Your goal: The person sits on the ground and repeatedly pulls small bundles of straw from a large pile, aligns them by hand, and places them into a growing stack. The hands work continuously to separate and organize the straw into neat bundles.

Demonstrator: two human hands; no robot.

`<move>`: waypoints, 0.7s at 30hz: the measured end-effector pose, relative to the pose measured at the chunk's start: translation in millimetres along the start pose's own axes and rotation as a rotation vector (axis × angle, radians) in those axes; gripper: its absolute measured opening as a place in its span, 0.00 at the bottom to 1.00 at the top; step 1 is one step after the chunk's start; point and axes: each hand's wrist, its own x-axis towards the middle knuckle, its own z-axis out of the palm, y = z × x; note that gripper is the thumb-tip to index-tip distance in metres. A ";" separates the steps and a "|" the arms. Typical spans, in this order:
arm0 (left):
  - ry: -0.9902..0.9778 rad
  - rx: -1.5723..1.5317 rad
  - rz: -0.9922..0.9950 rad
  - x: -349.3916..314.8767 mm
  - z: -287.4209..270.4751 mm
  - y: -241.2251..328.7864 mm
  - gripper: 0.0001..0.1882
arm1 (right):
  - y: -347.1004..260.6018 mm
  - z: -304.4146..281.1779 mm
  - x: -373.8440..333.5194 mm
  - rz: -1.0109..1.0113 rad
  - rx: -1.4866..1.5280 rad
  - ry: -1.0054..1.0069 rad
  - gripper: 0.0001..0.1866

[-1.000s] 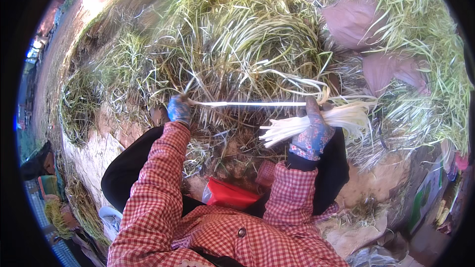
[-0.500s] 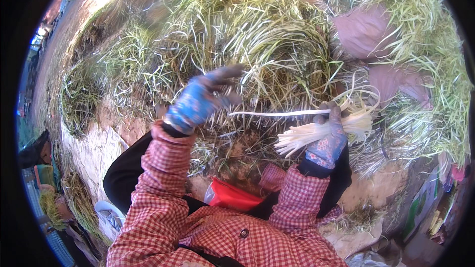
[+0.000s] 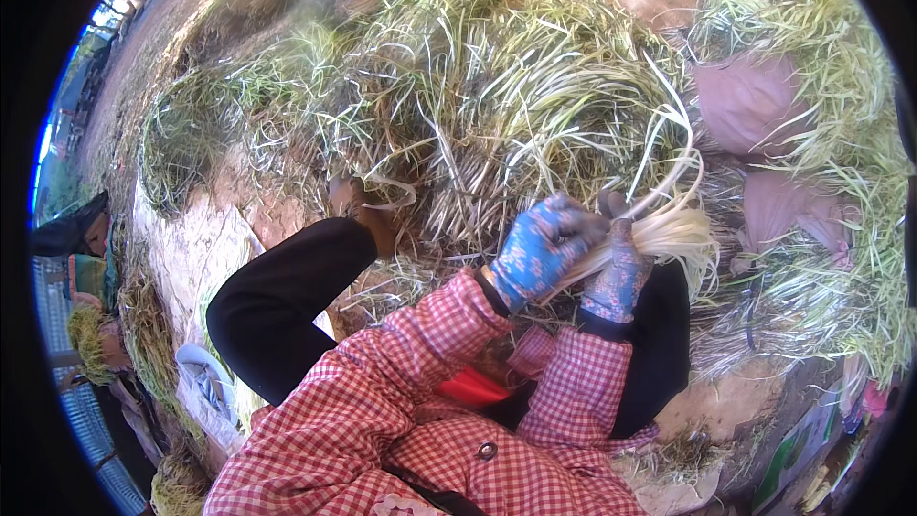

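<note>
In my right hand (image 3: 619, 272), gloved in blue floral cloth with dark fingertips, is a bundle of pale stalks (image 3: 673, 234) that look like blanched chives. Their limp leaf ends droop to the right. One long pale stalk (image 3: 686, 139) arches up and away from the bundle's top. My left hand (image 3: 537, 250), in a matching bright blue glove, is curled close against the left side of the bundle, over the white stem ends. Its fingertips are slightly blurred, and what they pinch is hidden. A large heap of green-yellow stalks (image 3: 544, 86) lies just beyond both hands.
At the right, more stalks (image 3: 841, 162) surround mauve cloth bundles (image 3: 750, 105). My bent left leg (image 3: 287, 301) in black trousers is beside the heap, its foot (image 3: 368, 215) at the stem ends. Something red (image 3: 473, 387) lies in my lap. A pale sheet (image 3: 191, 248) covers ground at left.
My left hand has come right and down from above the heap to the bundle. The loose stalk that pointed left from my right hand now arches upward. The view has shifted slightly.
</note>
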 end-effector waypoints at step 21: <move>0.335 -0.070 -0.394 5.3 -70.8 -74.4 0.11 | -19.1 10.4 -10.9 -0.020 0.211 -0.023 0.21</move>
